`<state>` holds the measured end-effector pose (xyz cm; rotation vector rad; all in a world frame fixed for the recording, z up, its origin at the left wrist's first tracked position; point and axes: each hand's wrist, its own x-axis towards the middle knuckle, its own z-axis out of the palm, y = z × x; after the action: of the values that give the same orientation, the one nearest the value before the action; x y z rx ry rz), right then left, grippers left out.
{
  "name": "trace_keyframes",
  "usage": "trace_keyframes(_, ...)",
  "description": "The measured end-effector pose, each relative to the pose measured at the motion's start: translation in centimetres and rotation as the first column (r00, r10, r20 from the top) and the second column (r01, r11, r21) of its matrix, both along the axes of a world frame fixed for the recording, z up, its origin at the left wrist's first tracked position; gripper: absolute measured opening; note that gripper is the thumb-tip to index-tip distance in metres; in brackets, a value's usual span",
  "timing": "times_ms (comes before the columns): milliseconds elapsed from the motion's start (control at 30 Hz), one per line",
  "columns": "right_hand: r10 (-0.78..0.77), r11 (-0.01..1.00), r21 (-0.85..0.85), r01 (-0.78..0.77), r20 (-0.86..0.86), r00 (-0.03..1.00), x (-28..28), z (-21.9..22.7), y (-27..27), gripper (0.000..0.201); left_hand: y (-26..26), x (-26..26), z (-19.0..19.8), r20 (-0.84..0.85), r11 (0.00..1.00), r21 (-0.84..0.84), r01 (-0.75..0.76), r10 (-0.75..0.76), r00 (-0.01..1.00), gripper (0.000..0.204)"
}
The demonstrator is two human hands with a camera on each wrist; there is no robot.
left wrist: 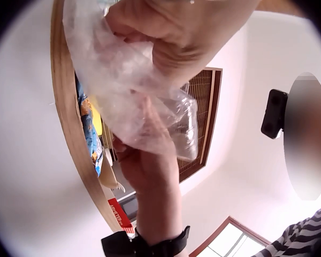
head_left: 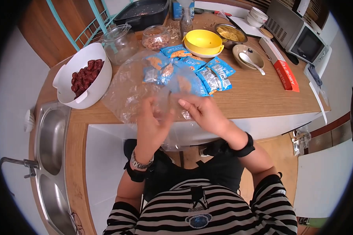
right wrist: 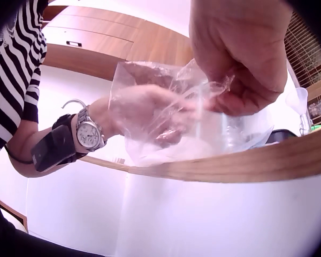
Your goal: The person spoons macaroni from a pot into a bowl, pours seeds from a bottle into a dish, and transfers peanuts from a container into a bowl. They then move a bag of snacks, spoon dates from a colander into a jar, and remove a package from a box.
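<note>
A clear plastic bag [head_left: 127,88] spreads over the counter's front edge and up to the hands. The right hand [head_left: 204,113] pinches the plastic between thumb and curled fingers, which the right wrist view shows closely at the hand [right wrist: 241,59]. Beside it, the left hand [head_left: 155,125] has its fingers at the same plastic; in the left wrist view this hand [left wrist: 176,37] grips the gathered film [left wrist: 117,69]. Blue printed packets [head_left: 215,76] lie just beyond, some of them under or behind the clear film.
A white bowl of red dates [head_left: 98,92] stands left, near a steel sink [head_left: 53,137]. Glass jars [head_left: 119,47], a yellow bowl [head_left: 203,42], a beige bowl with a spoon [head_left: 239,53], a red and white box [head_left: 286,76] and a microwave [head_left: 292,33] stand farther back and right.
</note>
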<state>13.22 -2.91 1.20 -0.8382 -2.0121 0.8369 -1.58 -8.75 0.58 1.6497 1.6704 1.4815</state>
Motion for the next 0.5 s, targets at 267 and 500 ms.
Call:
trace_keyframes(267,-0.236,0.969,0.189,0.160,0.500,0.833,6.7,3.8,9.5,0.079,2.1,-1.5,-2.8,0.643,0.979,-0.072,0.191,-0.101,0.759,0.024)
trace_keyframes(500,-0.208,0.962,0.043,0.269,0.754,0.623,6.0,1.6,12.7,0.108,1.4,-0.5,-1.4,0.704,0.967,-0.021,0.252,-0.165,0.691,0.025)
